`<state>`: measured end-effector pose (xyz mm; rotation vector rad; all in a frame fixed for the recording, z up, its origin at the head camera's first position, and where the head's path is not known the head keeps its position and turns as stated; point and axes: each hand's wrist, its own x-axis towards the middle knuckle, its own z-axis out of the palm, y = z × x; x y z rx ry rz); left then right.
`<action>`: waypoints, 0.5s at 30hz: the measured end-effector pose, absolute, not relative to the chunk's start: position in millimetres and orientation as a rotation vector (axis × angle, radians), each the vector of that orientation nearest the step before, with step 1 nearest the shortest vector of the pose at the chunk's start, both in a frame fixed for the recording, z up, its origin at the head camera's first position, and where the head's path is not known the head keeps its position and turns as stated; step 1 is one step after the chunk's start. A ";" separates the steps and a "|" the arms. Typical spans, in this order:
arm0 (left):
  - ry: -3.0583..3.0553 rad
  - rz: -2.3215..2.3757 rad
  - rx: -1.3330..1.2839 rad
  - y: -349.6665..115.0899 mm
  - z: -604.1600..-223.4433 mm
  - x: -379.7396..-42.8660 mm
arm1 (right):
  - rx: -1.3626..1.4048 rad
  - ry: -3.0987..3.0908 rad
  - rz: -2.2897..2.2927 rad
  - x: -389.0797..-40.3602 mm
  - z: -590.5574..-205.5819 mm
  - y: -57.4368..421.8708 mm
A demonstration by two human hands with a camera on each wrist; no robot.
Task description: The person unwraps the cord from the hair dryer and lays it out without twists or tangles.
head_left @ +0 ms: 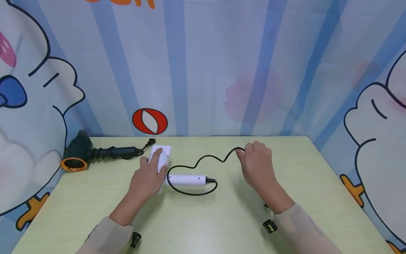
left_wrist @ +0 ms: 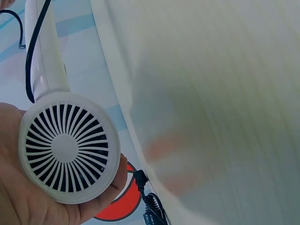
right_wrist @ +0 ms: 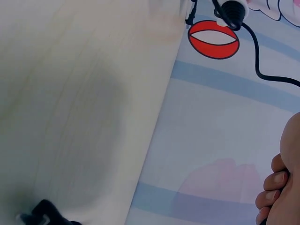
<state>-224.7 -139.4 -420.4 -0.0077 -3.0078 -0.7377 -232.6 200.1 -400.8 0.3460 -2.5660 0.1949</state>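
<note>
A white hair dryer (head_left: 187, 180) is near the middle of the table, its handle pointing right. My left hand (head_left: 146, 178) grips its head, thumb on one side and fingers on the other. In the left wrist view, the round slotted rear vent (left_wrist: 65, 148) faces the camera, with the palm behind it. From the handle's end a black cord (head_left: 207, 156) loops back around the handle and runs right. My right hand (head_left: 257, 165) holds this cord with curled fingers, also visible in the right wrist view (right_wrist: 276, 187). The cord's far end is hidden.
A black hair dryer (head_left: 115, 152) with an orange-rimmed nozzle lies at the table's back left, its cord wrapped around the handle and its plug (head_left: 151, 141) toward the white dryer. A printed curtain (head_left: 206, 70) rises behind the pale table (head_left: 196, 225).
</note>
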 end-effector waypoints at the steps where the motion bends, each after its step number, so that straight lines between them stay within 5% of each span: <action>1: -3.007 -0.737 -0.004 -140.3 -420.4 -225.1 | 0.351 -2.568 0.208 -229.4 -399.7 201.0; 15: -3.025 -0.723 0.034 -148.0 -426.0 -233.1 | 0.510 -2.469 0.338 -188.8 -392.7 209.9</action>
